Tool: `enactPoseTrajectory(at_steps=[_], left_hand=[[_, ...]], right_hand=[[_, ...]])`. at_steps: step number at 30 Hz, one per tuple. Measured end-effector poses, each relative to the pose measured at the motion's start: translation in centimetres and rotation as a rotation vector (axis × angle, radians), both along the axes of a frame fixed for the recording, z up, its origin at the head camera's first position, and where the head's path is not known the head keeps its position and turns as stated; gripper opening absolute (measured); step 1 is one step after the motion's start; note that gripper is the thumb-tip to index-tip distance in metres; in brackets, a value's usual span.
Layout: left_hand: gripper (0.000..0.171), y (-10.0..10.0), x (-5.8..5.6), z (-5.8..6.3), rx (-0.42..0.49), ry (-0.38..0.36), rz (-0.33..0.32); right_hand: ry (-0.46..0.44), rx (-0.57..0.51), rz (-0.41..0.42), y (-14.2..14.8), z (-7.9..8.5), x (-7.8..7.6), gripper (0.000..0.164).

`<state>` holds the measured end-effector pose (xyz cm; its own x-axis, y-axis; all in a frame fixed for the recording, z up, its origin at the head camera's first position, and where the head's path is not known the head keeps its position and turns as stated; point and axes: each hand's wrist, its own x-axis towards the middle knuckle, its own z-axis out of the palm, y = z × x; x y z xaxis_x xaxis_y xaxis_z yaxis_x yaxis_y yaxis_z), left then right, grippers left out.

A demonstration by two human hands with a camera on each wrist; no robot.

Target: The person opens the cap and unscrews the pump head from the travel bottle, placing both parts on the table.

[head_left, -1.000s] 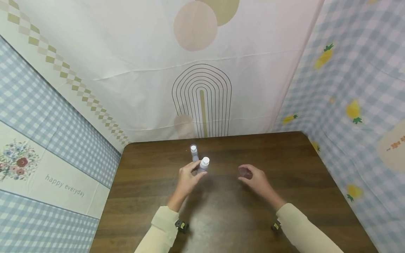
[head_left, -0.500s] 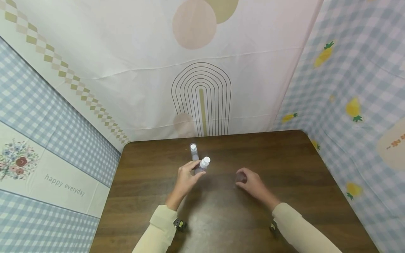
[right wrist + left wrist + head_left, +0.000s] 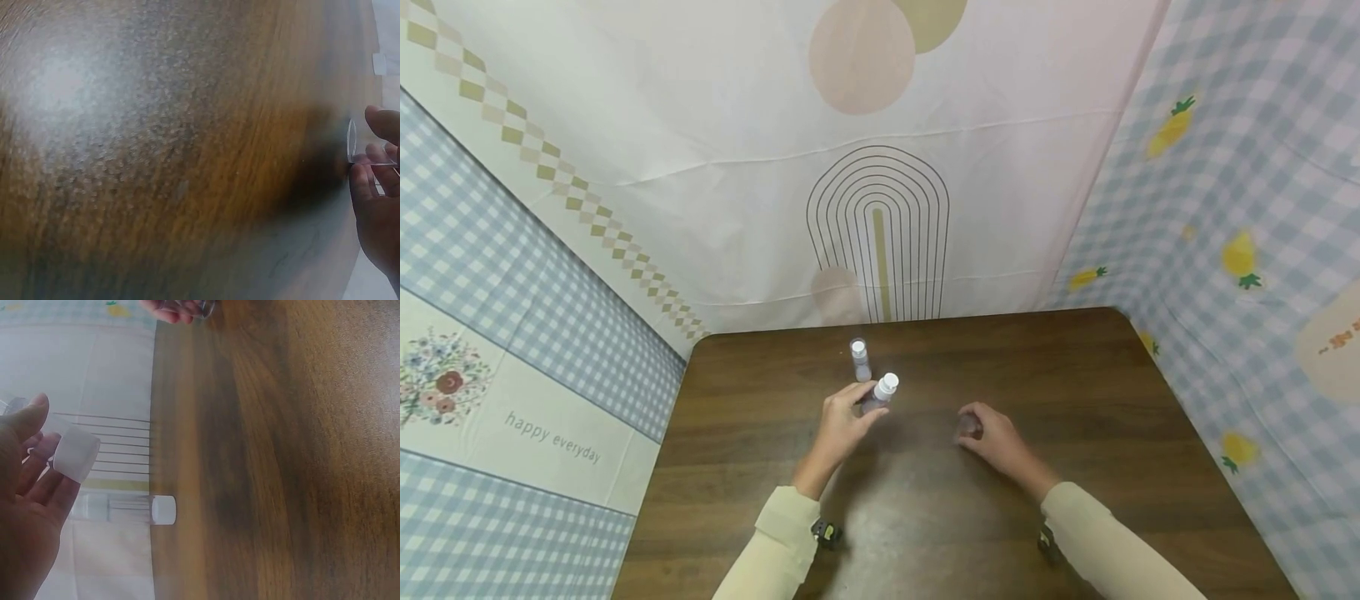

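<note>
In the head view my left hand (image 3: 842,423) grips a small clear bottle (image 3: 876,403) with a white pump-like top, tilted and held above the table. Its white base (image 3: 76,454) shows in the left wrist view beyond the thumb and fingers. My right hand (image 3: 998,437) pinches a clear, hollow cap (image 3: 967,427) between thumb and fingers, apart from the bottle. The cap's round rim (image 3: 352,140) appears in the right wrist view. A second, similar bottle (image 3: 861,360) stands upright just behind the left hand, with a clear cover around its white top.
The brown wooden table (image 3: 917,517) reaches back to a white patterned cloth (image 3: 745,233). Blue checked cloth (image 3: 1210,350) hangs along the right side, and more checked cloth (image 3: 460,192) covers the left.
My right hand has moved a little left and toward me with the clear cap. The left hand has stayed almost still with its bottle, and the standing bottle has not moved.
</note>
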<state>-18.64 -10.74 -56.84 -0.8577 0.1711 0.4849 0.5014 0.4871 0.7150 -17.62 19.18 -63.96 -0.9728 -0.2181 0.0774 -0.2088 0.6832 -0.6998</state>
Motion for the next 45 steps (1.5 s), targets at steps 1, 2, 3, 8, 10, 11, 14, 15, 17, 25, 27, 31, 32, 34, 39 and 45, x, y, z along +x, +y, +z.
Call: enactPoseTrajectory(at_steps=[1, 2, 3, 8, 10, 11, 14, 15, 17, 25, 27, 31, 32, 34, 39, 45], left_hand=[[0.043, 0.0, 0.0, -0.1, 0.000, -0.001, 0.001], [0.044, 0.0, 0.1, -0.1, 0.000, -0.003, 0.003], [0.044, 0.1, 0.1, -0.2, 0.002, -0.003, 0.005], [0.045, 0.5, 0.4, -0.2, 0.028, -0.015, 0.007], [0.045, 0.6, 0.5, -0.3, 0.028, -0.010, 0.012], [0.045, 0.7, 0.5, -0.3, 0.025, -0.004, 0.015], [0.045, 0.9, 0.5, -0.3, 0.003, 0.003, 0.016], [0.044, 0.9, 0.5, -0.3, -0.005, 0.003, 0.015], [0.043, 1.0, 0.6, -0.3, -0.023, 0.012, 0.010], [0.042, 1.0, 0.6, 0.6, -0.080, 0.098, -0.034], [0.042, 1.0, 0.6, 0.9, -0.099, 0.110, -0.049], [0.042, 1.0, 0.5, 1.5, -0.164, 0.127, -0.068], [0.041, 1.1, 0.4, 1.6, -0.184, 0.128, -0.070], [0.042, 1.1, 0.4, 1.9, -0.232, 0.133, -0.065], [0.043, 1.2, 0.3, 2.6, -0.341, 0.141, -0.047], [0.041, 1.2, 0.2, 3.2, -0.416, 0.171, -0.049]], right_hand=[[0.012, 0.004, 0.005, 0.0, -0.1, 0.0, 0.048], [0.024, 0.008, 0.007, 0.1, -0.1, 0.1, 0.050], [0.040, 0.007, 0.010, 0.2, -0.1, 0.1, 0.053], [0.100, -0.030, 0.009, 0.4, 0.9, -0.2, 0.060], [0.105, -0.057, 0.007, 0.4, 1.6, -0.3, 0.058], [0.107, -0.074, 0.008, 0.3, 2.0, -0.4, 0.057], [0.100, -0.119, 0.002, 0.1, 3.3, -0.5, 0.054], [0.097, -0.135, 0.001, -0.1, 3.7, -0.6, 0.053], [0.090, -0.171, 0.001, -0.3, 4.6, -0.6, 0.052], [0.081, -0.395, 0.018, -2.1, 7.3, -0.8, 0.048], [0.078, -0.476, 0.043, -2.7, 7.9, -0.9, 0.047], [0.061, -0.591, 0.104, -3.8, 9.1, -1.0, 0.046], [0.052, -0.609, 0.117, -4.0, 9.3, -1.0, 0.046], [0.035, -0.633, 0.138, -4.4, 9.8, -1.1, 0.047], [-0.007, -0.640, 0.165, -4.9, 10.5, -1.4, 0.045], [-0.050, -0.570, 0.169, -5.6, 11.0, -1.5, 0.040]])
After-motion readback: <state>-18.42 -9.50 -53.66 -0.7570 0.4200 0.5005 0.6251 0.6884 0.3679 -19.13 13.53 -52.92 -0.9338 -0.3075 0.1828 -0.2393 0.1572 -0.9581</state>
